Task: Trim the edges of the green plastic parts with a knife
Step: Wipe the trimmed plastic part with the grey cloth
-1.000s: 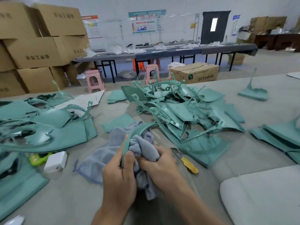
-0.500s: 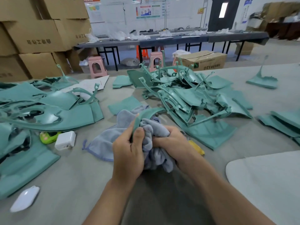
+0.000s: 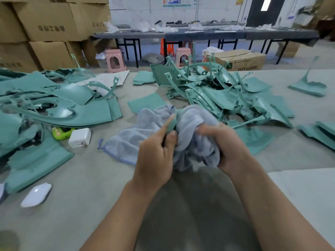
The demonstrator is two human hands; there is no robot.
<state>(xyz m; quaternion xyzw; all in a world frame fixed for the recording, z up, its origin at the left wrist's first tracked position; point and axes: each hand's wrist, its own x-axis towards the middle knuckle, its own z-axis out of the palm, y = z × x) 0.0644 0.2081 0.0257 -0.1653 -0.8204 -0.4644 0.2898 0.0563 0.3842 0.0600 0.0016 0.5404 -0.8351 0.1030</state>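
The green plastic part (image 3: 171,123), a narrow curved strip, sits at the table's middle, pinched between thumb and forefinger of the left hand (image 3: 155,156) and mostly wrapped in a grey cloth (image 3: 192,134). The right hand (image 3: 224,144) curls its fingers (image 3: 208,130) round the bunched cloth, pressed against the part. This looks like wiping, not cutting; no knife shows. A tangled pile of parts (image 3: 223,95) towards the far edge seemingly awaits trimming

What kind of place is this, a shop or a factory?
Most likely a small factory or finishing workshop: heaps of green plastic parts cover the worktable, stacked cardboard boxes line the wall, and long benches stand behind.
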